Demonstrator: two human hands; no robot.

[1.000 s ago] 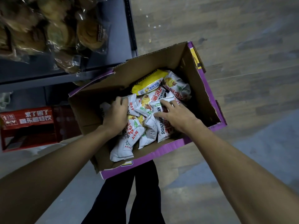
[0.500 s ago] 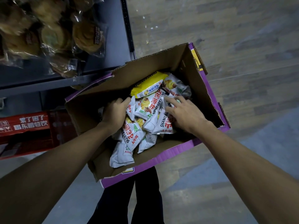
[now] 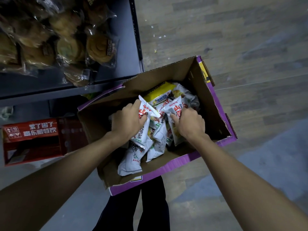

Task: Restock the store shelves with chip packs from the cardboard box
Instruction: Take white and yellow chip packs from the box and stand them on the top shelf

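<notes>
An open cardboard box (image 3: 215,104) with purple outer sides stands on the floor below me, holding several white chip packs (image 3: 156,140) and a yellow pack (image 3: 158,93). Both hands are inside the box. My left hand (image 3: 128,120) grips a bunch of white packs, its fingers curled round them. My right hand (image 3: 190,122) grips more white packs beside it, with the thumb pressed into the bundle. The gathered packs are bunched between the two hands and lifted a little off the loose packs beneath.
A dark metal shelf (image 3: 123,47) at the upper left carries several wrapped round pastries (image 3: 100,47). A red carton (image 3: 33,139) with white lettering sits on the floor at the left. My dark trouser legs (image 3: 150,205) stand just behind the box. Wood-look floor (image 3: 250,47) lies to the right.
Both hands have closed on the packs and drawn them together into one bunch, raising it slightly. One second ago the right hand lay flatter on the packs.
</notes>
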